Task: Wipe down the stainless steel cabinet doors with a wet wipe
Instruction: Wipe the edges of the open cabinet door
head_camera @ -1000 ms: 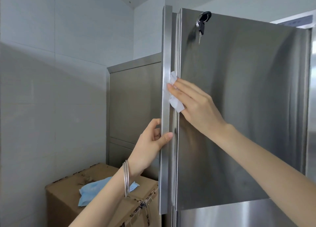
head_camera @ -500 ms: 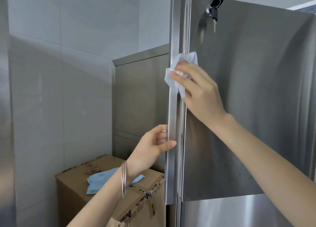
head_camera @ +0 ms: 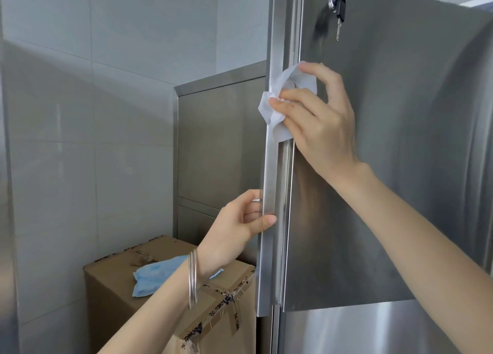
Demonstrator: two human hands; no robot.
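A tall stainless steel cabinet door [head_camera: 400,166] fills the right side, swung partly open, with a long vertical handle bar [head_camera: 273,166] along its left edge. My right hand [head_camera: 320,124] pinches a crumpled white wet wipe [head_camera: 277,105] and holds it against the upper part of the handle bar. My left hand [head_camera: 240,220] grips the bar lower down, thumb on its front face, fingers behind it. Two silver bangles sit on my left wrist.
A bunch of keys [head_camera: 340,4] hangs from the lock at the door's top. A cardboard box [head_camera: 160,305] with a blue cloth [head_camera: 157,273] on it stands at lower left. Behind it is a lower steel cabinet [head_camera: 218,140], and a tiled wall [head_camera: 93,113] on the left.
My right hand has bunched the wipe up and shifted it from the door face onto the handle bar. My left hand keeps its grip on the bar.
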